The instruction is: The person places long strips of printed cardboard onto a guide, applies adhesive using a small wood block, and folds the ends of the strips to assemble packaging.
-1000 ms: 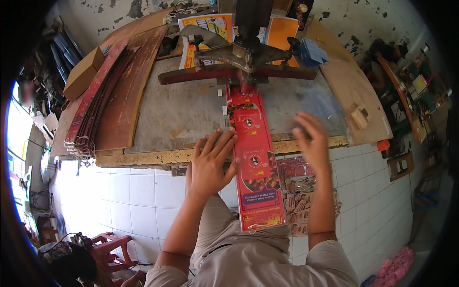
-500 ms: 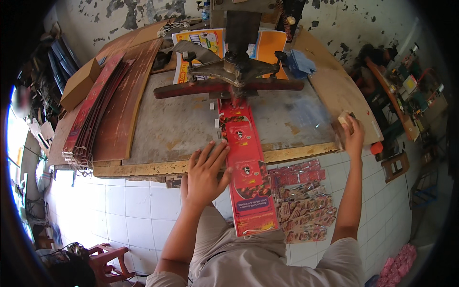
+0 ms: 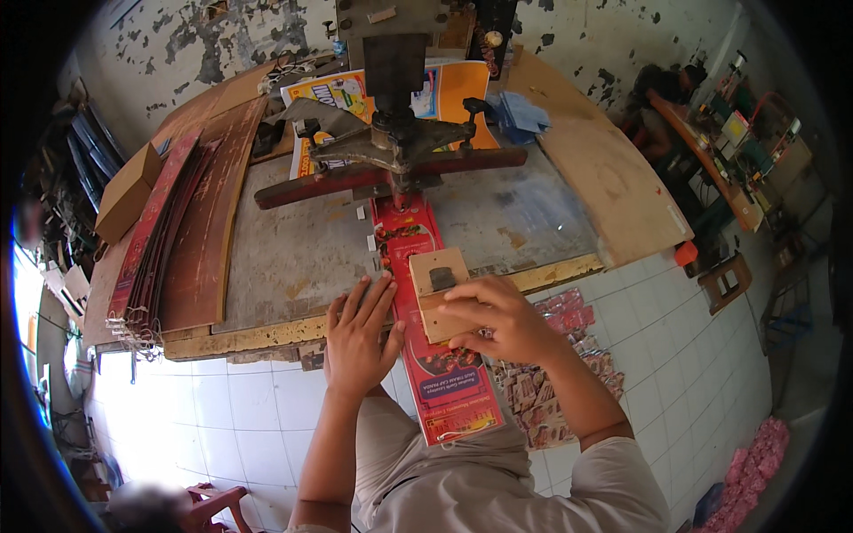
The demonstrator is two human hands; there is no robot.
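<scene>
A long red printed strip [image 3: 449, 388] lies lengthwise under the press head, its near end hanging past the table edge above my lap. My left hand [image 3: 362, 342] rests with fingers stretched out along the strip's left side, at the table's front edge. Over the middle of the strip, my right hand [image 3: 511, 320] grips a flat wooden block [image 3: 433, 311] with a dark square patch on its face. Its fingers bend over the block's right side. The dark metal press [image 3: 391, 147], with a wide reddish bar, stands over the strip's far end.
A stack of red strips [image 3: 160, 231] lies on brown boards at the left, near a cardboard box [image 3: 129, 193]. Blue plastic pieces [image 3: 522, 117] sit back right. Several clear-wrapped printed packs [image 3: 538, 400] lie below the table. A person [image 3: 657, 98] is at a far-right bench.
My right hand has brought the wooden block from the table's right side over to the red strip. My left hand stays beside the strip. The whole view has shifted somewhat.
</scene>
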